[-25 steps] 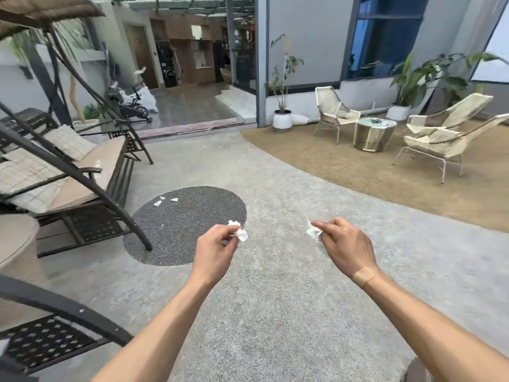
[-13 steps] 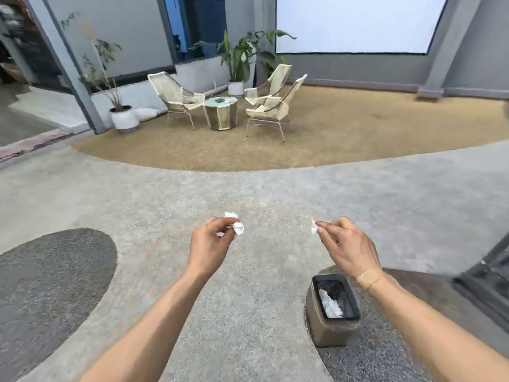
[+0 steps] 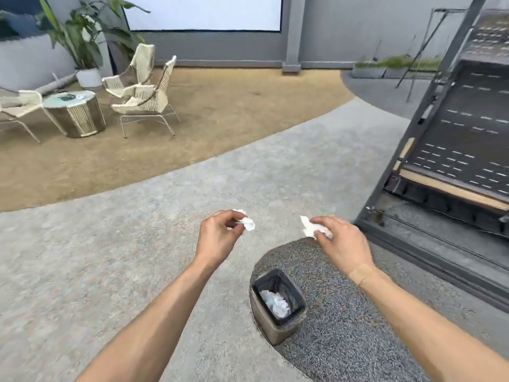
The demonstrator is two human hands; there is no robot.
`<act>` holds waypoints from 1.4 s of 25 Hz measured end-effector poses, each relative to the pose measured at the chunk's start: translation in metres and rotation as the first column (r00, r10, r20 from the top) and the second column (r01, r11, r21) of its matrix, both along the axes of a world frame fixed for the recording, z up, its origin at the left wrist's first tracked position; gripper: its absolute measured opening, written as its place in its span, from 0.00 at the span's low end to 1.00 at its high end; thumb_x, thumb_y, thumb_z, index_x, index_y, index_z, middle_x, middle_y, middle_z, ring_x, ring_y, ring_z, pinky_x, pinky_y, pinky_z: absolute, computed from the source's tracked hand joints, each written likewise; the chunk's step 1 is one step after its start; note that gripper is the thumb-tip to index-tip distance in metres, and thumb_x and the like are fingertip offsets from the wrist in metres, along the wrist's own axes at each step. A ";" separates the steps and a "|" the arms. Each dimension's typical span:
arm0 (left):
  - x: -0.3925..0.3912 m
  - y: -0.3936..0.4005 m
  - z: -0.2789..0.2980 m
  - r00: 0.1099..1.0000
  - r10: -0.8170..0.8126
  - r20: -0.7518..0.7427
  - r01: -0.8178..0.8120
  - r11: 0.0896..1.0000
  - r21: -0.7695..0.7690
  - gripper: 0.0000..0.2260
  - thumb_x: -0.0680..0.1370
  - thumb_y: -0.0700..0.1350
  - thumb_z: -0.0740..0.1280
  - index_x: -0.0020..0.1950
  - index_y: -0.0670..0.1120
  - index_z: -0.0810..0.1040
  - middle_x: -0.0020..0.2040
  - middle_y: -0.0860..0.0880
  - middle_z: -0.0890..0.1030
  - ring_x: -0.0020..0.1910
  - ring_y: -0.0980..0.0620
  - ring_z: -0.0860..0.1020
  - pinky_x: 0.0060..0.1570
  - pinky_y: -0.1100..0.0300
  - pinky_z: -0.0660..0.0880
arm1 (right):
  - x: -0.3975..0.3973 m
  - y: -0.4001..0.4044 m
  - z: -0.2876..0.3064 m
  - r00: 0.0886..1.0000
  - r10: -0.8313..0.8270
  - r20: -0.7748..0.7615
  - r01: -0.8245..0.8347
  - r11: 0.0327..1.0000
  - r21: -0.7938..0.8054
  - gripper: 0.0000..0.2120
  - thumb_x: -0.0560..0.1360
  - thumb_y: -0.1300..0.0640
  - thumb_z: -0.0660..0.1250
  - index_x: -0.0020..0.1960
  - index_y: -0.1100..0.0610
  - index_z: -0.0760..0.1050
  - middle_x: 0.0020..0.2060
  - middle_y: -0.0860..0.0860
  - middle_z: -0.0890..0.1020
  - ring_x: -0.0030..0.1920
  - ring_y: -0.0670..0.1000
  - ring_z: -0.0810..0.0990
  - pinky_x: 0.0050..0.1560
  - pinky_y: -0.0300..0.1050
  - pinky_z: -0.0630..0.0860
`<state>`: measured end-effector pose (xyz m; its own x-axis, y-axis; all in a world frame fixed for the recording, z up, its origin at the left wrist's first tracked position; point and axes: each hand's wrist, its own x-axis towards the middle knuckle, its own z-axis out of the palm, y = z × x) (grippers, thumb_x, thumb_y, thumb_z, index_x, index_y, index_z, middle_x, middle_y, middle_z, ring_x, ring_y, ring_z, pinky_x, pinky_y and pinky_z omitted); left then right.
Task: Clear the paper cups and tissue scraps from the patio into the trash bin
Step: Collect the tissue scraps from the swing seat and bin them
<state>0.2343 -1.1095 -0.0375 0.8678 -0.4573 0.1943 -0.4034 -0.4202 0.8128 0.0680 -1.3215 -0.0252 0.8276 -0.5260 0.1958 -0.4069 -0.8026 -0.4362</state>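
White tissue scraps (image 3: 246, 223) (image 3: 312, 229) are pinched in left hand (image 3: 217, 238) and right hand (image 3: 343, 244) (fingers closed); trash bin (image 3: 271, 325) stands upright below, mouth up, swing frame (image 3: 429, 244) beside.

1. A crumpled white tissue scrap (image 3: 246, 223) is pinched in the left hand (image 3: 217, 238).
2. A second white scrap (image 3: 312, 230) is pinched in the right hand (image 3: 343, 244).
3. The tan trash bin (image 3: 271, 323), black-lined, stands upright on the dark speckled floor, with white tissue inside.

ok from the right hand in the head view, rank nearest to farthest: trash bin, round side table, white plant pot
Measured from the right hand:
1. trash bin, on the ground just below and left of it
2. round side table, far left among the chairs
3. white plant pot, behind the table by the wall
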 end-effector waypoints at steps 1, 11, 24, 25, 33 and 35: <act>0.010 -0.013 -0.006 0.999 -0.030 -0.024 0.031 0.999 0.015 0.10 0.71 0.38 0.74 0.46 0.53 0.84 0.42 0.57 0.83 0.40 0.66 0.79 0.38 0.75 0.72 | 0.004 -0.004 -0.006 0.999 -0.034 0.000 0.034 0.999 0.029 0.13 0.76 0.52 0.67 0.60 0.44 0.76 0.57 0.44 0.81 0.52 0.46 0.80 0.55 0.46 0.77; 0.056 -0.126 -0.069 0.969 -0.181 -0.169 0.208 0.965 0.160 0.10 0.73 0.41 0.74 0.46 0.56 0.79 0.39 0.61 0.80 0.39 0.66 0.78 0.35 0.75 0.72 | 0.036 -0.076 -0.081 0.976 -0.185 -0.116 0.205 0.960 0.191 0.09 0.74 0.52 0.69 0.53 0.44 0.75 0.49 0.46 0.82 0.42 0.43 0.78 0.44 0.38 0.74; 0.091 -0.194 -0.200 0.908 0.060 -0.415 0.114 0.917 0.382 0.08 0.75 0.44 0.73 0.47 0.56 0.78 0.40 0.57 0.81 0.41 0.58 0.80 0.37 0.65 0.78 | 0.102 -0.165 -0.229 0.945 0.024 -0.325 0.138 0.875 0.464 0.10 0.73 0.54 0.71 0.53 0.45 0.78 0.54 0.47 0.82 0.42 0.43 0.81 0.46 0.47 0.80; 0.094 -0.194 -0.218 0.895 0.075 -0.440 0.121 0.909 0.400 0.08 0.74 0.44 0.73 0.46 0.56 0.78 0.40 0.57 0.80 0.40 0.58 0.80 0.35 0.66 0.77 | 0.104 -0.166 -0.247 0.937 0.020 -0.349 0.159 0.865 0.476 0.10 0.73 0.53 0.71 0.53 0.45 0.78 0.54 0.46 0.82 0.46 0.45 0.80 0.50 0.50 0.79; 0.116 -0.190 -0.410 0.838 0.097 -0.537 0.269 0.783 0.561 0.06 0.75 0.45 0.72 0.46 0.56 0.78 0.40 0.57 0.79 0.37 0.58 0.78 0.34 0.62 0.74 | 0.130 -0.133 -0.440 0.859 -0.063 -0.508 0.351 0.794 0.497 0.07 0.72 0.52 0.72 0.48 0.43 0.79 0.46 0.44 0.78 0.44 0.48 0.78 0.43 0.46 0.78; 0.117 -0.186 -0.460 0.809 0.138 -0.572 0.286 0.758 0.586 0.06 0.75 0.45 0.71 0.47 0.55 0.78 0.38 0.57 0.79 0.33 0.59 0.76 0.29 0.65 0.70 | 0.135 -0.124 -0.484 0.813 -0.062 -0.579 0.392 0.794 0.464 0.06 0.72 0.50 0.71 0.48 0.42 0.79 0.44 0.42 0.81 0.40 0.47 0.79 0.38 0.43 0.77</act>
<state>0.3510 -1.2955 -0.4971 0.6711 -0.3512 -0.6529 -0.0285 -0.8922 0.4507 0.2028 -1.4460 -0.5094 0.5511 -0.5874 -0.5926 -0.8332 -0.3487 -0.4292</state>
